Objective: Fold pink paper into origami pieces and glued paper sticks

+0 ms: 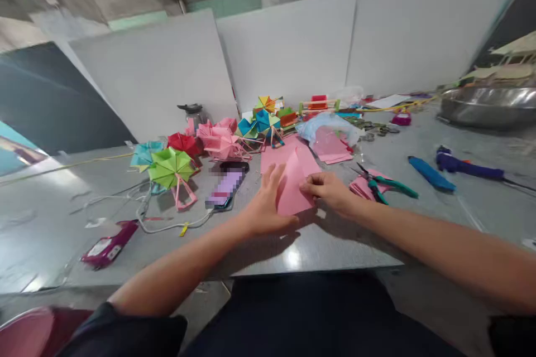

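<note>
Head view, left to right: a green paper umbrella (171, 167) sits beyond the near-left corner of the desk (347, 251), then a phone (229, 185). The left hand (263, 206), fingers spread wide, rests against a folded pink sheet (292, 189) near the middle of the front edge. The right hand (329, 191), nearly closed, pinches the sheet's right side. Green-handled pliers (396, 183) lie rightward.

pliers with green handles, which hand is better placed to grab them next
Probably the right hand: the pliers lie on its side, just beyond its forearm. The left hand is farther off, at the pink sheet. The right would first need to release the sheet's edge.
</note>
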`<act>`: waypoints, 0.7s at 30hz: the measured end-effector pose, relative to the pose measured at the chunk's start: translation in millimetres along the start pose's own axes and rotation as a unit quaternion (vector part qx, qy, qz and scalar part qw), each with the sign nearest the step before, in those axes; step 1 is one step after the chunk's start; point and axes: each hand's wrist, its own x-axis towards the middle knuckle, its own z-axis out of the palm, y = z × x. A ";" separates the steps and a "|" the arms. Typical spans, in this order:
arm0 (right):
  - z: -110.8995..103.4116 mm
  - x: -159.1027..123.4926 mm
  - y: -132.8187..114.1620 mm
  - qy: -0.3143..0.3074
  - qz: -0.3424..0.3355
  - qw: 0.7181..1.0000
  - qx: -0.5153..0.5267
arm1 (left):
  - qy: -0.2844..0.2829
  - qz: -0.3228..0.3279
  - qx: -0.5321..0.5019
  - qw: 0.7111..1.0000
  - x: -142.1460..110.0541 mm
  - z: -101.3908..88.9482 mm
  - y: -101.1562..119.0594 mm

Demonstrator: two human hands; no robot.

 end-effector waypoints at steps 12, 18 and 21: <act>-4.6 4.7 2.9 -0.030 0.003 0.994 0.107 | 0.005 -0.003 -0.209 0.978 1.2 -9.7 -0.8; -13.4 10.7 3.9 -0.029 -0.013 0.996 0.088 | 0.083 -0.105 -0.391 0.911 10.1 -17.7 -1.7; -21.0 13.1 3.0 -0.035 -0.013 0.997 0.066 | 0.119 -0.146 -0.450 0.873 13.1 -15.8 -3.1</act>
